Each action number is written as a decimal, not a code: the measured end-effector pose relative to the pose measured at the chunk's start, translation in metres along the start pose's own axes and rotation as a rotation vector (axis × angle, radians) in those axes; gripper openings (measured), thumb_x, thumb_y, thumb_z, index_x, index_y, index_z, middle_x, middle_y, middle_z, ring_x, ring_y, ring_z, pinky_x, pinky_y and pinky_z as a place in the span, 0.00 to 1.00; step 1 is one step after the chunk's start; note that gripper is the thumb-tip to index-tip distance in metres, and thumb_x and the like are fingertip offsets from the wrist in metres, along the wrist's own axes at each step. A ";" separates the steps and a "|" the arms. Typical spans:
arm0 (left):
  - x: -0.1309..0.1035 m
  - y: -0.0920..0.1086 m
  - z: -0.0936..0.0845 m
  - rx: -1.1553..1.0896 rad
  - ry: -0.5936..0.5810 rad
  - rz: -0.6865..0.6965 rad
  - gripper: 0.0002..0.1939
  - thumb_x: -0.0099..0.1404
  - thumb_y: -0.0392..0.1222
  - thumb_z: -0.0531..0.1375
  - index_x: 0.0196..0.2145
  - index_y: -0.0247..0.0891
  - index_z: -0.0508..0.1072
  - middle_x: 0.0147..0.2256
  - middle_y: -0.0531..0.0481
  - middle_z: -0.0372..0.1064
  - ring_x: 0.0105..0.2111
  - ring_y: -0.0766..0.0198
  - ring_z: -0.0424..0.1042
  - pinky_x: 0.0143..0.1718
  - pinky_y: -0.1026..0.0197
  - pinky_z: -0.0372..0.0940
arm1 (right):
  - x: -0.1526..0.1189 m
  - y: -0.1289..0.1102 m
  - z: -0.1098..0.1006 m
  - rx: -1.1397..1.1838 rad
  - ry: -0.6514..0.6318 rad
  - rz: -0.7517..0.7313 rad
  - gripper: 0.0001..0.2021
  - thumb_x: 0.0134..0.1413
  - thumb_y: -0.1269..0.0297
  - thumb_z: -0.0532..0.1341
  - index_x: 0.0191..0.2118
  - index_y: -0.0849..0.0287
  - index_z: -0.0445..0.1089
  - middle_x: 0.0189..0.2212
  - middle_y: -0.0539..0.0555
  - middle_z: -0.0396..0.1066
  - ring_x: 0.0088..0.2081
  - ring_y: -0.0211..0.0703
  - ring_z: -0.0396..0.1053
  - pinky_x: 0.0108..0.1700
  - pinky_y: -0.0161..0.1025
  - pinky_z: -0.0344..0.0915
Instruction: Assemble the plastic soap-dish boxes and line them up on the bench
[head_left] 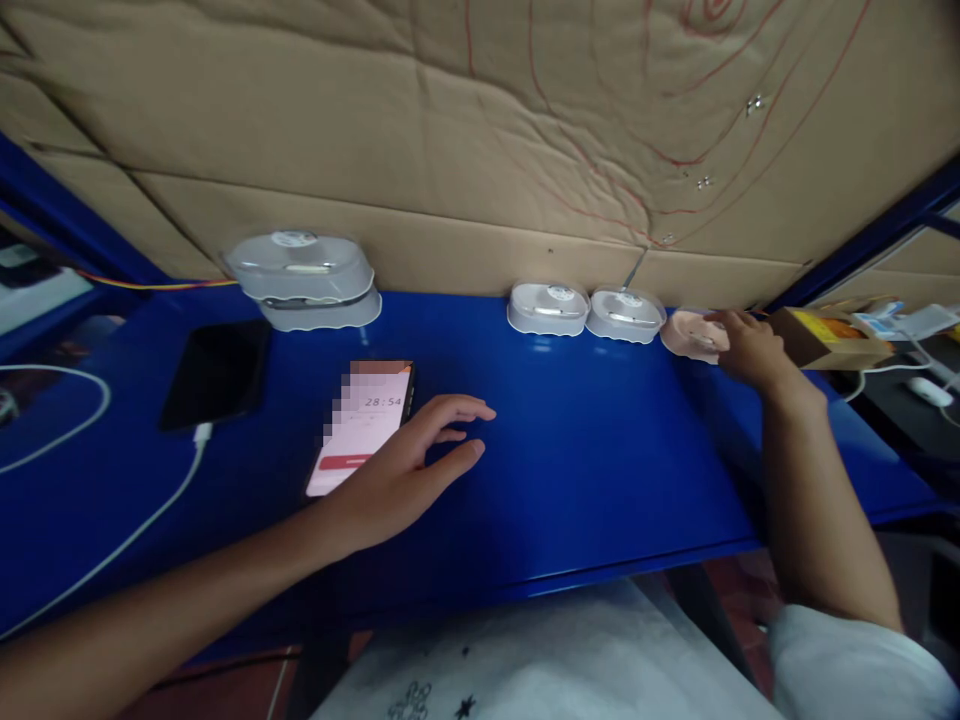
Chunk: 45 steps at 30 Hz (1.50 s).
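My left hand point(420, 465) hovers over the blue table point(600, 450), fingers apart and nothing in it, beside a phone point(367, 420) with a lit timer screen. At the back right, my right hand point(750, 348) is at a pinkish lidded container point(688, 334), its fingers over the right end; fingertips are partly hidden, so whether it grips is unclear. Two clear-lidded white containers point(548, 308) point(625, 314) stand left of the pinkish one. Two larger stacked containers point(307, 280) stand at the back left.
A dark phone point(217, 372) with a white cable point(161, 520) lies at the left. An open cardboard box point(825, 340) stands right of my right hand. Behind the table rises a cardboard panel point(300, 120) with red lines. More cables and devices are at the far right.
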<state>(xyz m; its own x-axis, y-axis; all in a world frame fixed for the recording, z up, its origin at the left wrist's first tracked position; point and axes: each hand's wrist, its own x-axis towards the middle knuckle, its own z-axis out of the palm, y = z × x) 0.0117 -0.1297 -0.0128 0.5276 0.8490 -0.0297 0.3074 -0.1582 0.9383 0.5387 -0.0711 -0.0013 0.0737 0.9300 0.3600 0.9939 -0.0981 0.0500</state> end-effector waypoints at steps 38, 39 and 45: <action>0.000 -0.019 0.011 0.468 0.053 0.398 0.45 0.69 0.48 0.69 0.72 0.55 0.46 0.74 0.36 0.47 0.74 0.37 0.53 0.72 0.32 0.57 | -0.086 -0.235 -0.045 0.573 0.012 -1.048 0.21 0.73 0.52 0.61 0.63 0.55 0.71 0.59 0.60 0.75 0.60 0.52 0.70 0.60 0.52 0.65; 0.000 -0.021 0.011 0.460 0.027 0.394 0.45 0.70 0.47 0.68 0.73 0.55 0.44 0.73 0.36 0.49 0.74 0.38 0.55 0.72 0.33 0.58 | -0.086 -0.233 -0.044 0.595 0.022 -1.046 0.21 0.73 0.52 0.61 0.64 0.55 0.71 0.59 0.60 0.75 0.60 0.52 0.70 0.60 0.51 0.66; -0.005 -0.020 0.010 0.465 0.039 0.315 0.49 0.68 0.43 0.68 0.74 0.55 0.42 0.76 0.37 0.42 0.76 0.38 0.50 0.73 0.33 0.56 | -0.063 -0.216 -0.030 0.695 0.012 -0.844 0.18 0.75 0.58 0.60 0.64 0.51 0.72 0.56 0.57 0.78 0.56 0.50 0.75 0.59 0.52 0.71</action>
<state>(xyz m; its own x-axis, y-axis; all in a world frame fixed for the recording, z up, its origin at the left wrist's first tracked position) 0.0107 -0.1354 -0.0352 0.6237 0.7413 0.2482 0.4611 -0.6052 0.6489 0.3166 -0.1195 -0.0069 -0.6500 0.6000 0.4663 0.5534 0.7943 -0.2507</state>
